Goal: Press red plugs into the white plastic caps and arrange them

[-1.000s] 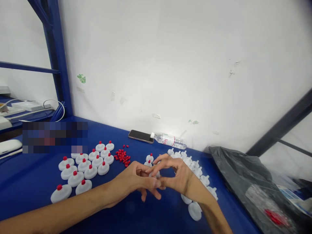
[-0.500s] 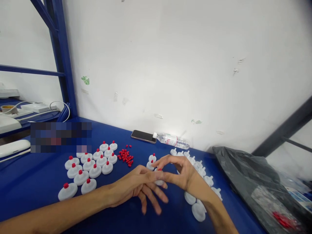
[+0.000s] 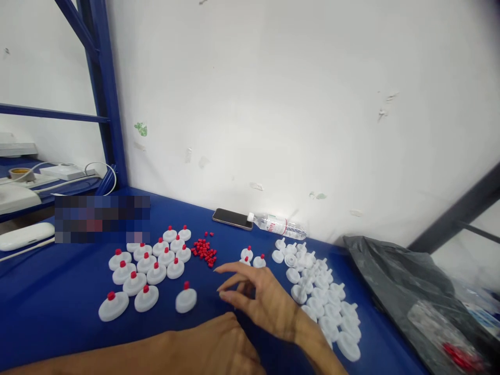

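1. The right hand (image 3: 263, 299) is raised above the blue table (image 3: 78, 338), its fingers spread and bent, with an open gap between the thumb and the forefinger.
2. The left hand (image 3: 238, 346) lies low at the lower edge of the view, back upward; its fingers are hidden, so whether they are spread, pressed together or pinching anything cannot be told.
3. A lone red-capped disc (image 3: 186, 302), white and slightly blurred, sits left of the right hand and beyond the left wrist, its cap upward, apart from the other pieces.
4. To its left, a cluster of capped discs (image 3: 146, 266) stands in loose rows, caps upward, many touching or nearly so.
5. A pile of loose red caps (image 3: 205, 251) lies between that cluster and the right hand, toward the wall.
6. Three more capped pieces (image 3: 259, 262) stand just beyond the right hand's knuckles.
7. Uncapped white discs (image 3: 321, 296) crowd together to the right of the right hand, many with bare stems showing.
8. A phone (image 3: 233, 219) and a clear bottle (image 3: 278, 225) lie near the wall (image 3: 253, 104); a dark grey bag (image 3: 386, 276) lies at the right.
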{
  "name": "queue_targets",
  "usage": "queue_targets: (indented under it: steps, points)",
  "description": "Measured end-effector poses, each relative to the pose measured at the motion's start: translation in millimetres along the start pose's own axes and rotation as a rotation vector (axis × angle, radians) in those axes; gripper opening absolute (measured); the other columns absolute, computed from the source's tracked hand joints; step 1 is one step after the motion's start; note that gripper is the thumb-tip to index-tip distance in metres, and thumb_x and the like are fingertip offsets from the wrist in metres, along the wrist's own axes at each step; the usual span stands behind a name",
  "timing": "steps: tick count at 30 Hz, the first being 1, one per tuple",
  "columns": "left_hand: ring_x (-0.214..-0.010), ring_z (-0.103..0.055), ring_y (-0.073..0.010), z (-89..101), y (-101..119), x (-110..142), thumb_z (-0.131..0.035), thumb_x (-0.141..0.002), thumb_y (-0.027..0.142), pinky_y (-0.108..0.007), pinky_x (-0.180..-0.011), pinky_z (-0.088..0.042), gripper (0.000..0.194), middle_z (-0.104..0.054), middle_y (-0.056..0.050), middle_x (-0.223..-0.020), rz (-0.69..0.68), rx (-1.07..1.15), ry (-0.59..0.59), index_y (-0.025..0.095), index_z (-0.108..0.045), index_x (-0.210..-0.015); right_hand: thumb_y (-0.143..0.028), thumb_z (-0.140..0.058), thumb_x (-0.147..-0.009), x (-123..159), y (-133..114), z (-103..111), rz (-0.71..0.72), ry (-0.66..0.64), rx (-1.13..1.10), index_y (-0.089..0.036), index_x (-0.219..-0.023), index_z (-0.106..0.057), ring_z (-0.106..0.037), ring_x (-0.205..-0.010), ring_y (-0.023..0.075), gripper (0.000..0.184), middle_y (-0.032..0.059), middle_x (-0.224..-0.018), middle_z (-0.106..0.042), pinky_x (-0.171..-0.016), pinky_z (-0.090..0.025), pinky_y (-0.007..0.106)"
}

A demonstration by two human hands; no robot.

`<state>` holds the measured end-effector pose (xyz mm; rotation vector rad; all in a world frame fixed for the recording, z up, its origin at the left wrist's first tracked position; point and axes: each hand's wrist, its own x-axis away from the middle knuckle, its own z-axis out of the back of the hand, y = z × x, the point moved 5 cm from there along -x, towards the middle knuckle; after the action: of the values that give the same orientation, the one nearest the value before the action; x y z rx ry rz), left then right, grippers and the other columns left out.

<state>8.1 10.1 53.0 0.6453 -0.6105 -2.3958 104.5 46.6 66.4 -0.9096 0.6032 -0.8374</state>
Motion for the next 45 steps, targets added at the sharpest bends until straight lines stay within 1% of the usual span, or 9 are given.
queue_targets:
  steps: [4, 7, 10, 18, 23, 27, 32, 36, 45]
  points:
    - [-0.054, -0.063, -0.0213, -10.0, 10, 2, -0.064, -0.088, 0.023, -0.040, -0.052, -0.045, 0.022, -0.067, 0.001, -0.061, -0.268, -0.160, -0.101, 0.027, -0.057, -0.067, -0.046, -0.060, -0.098, 4, 2, 39, 0.014, 0.290, 0.151, -0.028, -0.115, -0.072, -0.064, -0.064, 0.0152, 0.028, -0.0005, -0.086, -0.076, -0.060, -0.050, 0.027]
    - [-0.059, -0.067, -0.0232, -3.3, -2, -4, -0.054, -0.091, 0.025, -0.042, -0.053, -0.042, 0.022, -0.068, -0.003, -0.064, -0.131, -0.270, 0.039, 0.027, -0.054, -0.069, -0.050, -0.051, -0.100, 15, 10, 81, -0.025, 0.577, 0.543, -0.029, -0.106, -0.071, -0.064, -0.060, 0.0175, 0.030, -0.0008, -0.079, -0.074, -0.059, -0.049, 0.031]
    - [-0.068, -0.068, -0.0240, 4.8, -14, -11, -0.050, -0.095, 0.024, -0.039, -0.057, -0.043, 0.022, -0.070, -0.004, -0.071, 0.005, -0.439, 0.072, 0.025, -0.057, -0.074, -0.047, -0.052, -0.097, 25, 28, 109, -0.082, 0.699, 0.740, -0.031, -0.102, -0.070, -0.065, -0.063, 0.0234, 0.024, 0.0016, -0.082, -0.074, -0.062, -0.047, 0.036]
    - [-0.096, -0.064, -0.0350, 37.0, -49, -21, -0.043, -0.085, -0.005, -0.036, -0.053, -0.046, 0.034, -0.065, -0.018, -0.108, 0.352, -0.794, 0.121, 0.014, -0.064, -0.104, -0.040, -0.058, -0.092, 25, 65, 110, -0.018, 0.656, 0.788, -0.032, -0.096, -0.073, -0.065, -0.092, 0.0353, 0.017, 0.0096, -0.088, -0.074, -0.088, -0.052, 0.052]
    - [-0.094, -0.068, -0.0336, 43.1, -60, -20, -0.049, -0.085, -0.004, -0.036, -0.059, -0.052, 0.027, -0.067, -0.018, -0.106, 0.456, -0.846, 0.060, 0.012, -0.068, -0.096, -0.033, -0.067, -0.085, 20, 58, 109, -0.028, 0.625, 0.719, -0.031, -0.078, -0.069, -0.066, -0.085, 0.0326, 0.008, 0.0066, -0.082, -0.073, -0.080, -0.053, 0.048]
    - [-0.087, -0.069, -0.0287, 40.8, -62, -20, -0.050, -0.080, -0.009, -0.032, -0.057, -0.050, 0.033, -0.068, -0.013, -0.097, 0.470, -0.852, 0.038, 0.014, -0.068, -0.094, -0.039, -0.057, -0.092, 19, 49, 111, -0.067, 0.676, 0.590, -0.030, -0.086, -0.062, -0.073, -0.076, 0.0307, 0.012, 0.0039, -0.085, -0.074, -0.072, -0.054, 0.045]
    - [-0.083, -0.066, -0.0272, 41.8, -67, -19, -0.060, -0.075, -0.004, -0.031, -0.059, -0.048, 0.028, -0.066, -0.008, -0.092, 0.441, -0.825, 0.087, 0.019, -0.065, -0.090, -0.047, -0.049, -0.097, 18, 39, 106, -0.056, 0.726, 0.472, -0.032, -0.093, -0.052, -0.074, -0.077, 0.0299, 0.016, 0.0050, -0.092, -0.074, -0.070, -0.054, 0.043]
    - [-0.075, -0.068, -0.0270, 43.9, -60, -20, -0.051, -0.076, -0.011, -0.031, -0.053, -0.046, 0.035, -0.067, -0.009, -0.091, 0.368, -0.790, 0.123, 0.016, -0.066, -0.091, -0.050, -0.054, -0.095, 17, 28, 101, -0.046, 0.704, 0.451, -0.029, -0.092, -0.055, -0.068, -0.072, 0.0262, 0.021, 0.0039, -0.092, -0.074, -0.073, -0.052, 0.043]
    - [-0.098, -0.074, -0.0239, 49.3, -27, -18, -0.045, -0.103, 0.009, -0.030, -0.068, -0.059, 0.029, -0.075, -0.008, -0.115, 0.002, -0.542, 0.383, 0.022, -0.064, -0.121, -0.041, -0.069, -0.087, 14, -4, 70, 0.111, 0.423, 0.393, -0.035, -0.096, -0.072, -0.068, -0.078, 0.0234, 0.011, 0.0006, -0.087, -0.074, -0.076, -0.056, 0.040]
